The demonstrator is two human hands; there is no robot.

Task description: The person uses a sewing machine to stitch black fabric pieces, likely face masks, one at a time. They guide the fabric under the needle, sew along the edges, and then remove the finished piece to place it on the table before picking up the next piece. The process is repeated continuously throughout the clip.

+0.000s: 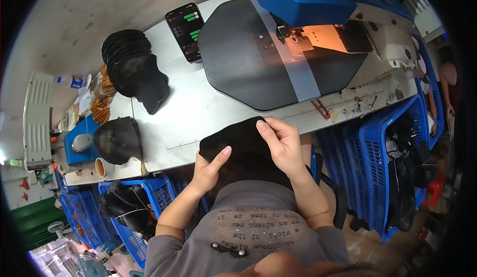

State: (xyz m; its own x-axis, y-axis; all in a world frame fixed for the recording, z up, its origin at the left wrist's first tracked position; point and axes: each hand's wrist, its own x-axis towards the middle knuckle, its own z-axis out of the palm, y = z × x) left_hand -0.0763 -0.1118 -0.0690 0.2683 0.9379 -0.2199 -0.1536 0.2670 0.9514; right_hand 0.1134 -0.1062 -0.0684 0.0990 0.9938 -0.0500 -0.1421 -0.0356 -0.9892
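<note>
Between my two hands is a dark, flat piece of sheet material point(237, 145), held up in front of me at the table's near edge. My left hand point(208, 170) grips its left side, thumb on top. At its upper right corner, my right hand point(284, 145) pinches it with the thumb on top and the fingers curled underneath. The fingers of my left hand are mostly hidden by the piece. Beyond it lies a large black pad point(238, 53) with cut corners and a pale tape strip across it, under a blue sewing machine point(308, 3) with its needle area lit orange.
A phone point(181, 28) lies left of the pad. Stacked black cut pieces point(126, 60) and another dark piece point(118, 140) sit on the left, near a cup point(103, 167). A red tool point(321, 109) lies by the front edge. Blue crates point(370, 162) stand right and below left.
</note>
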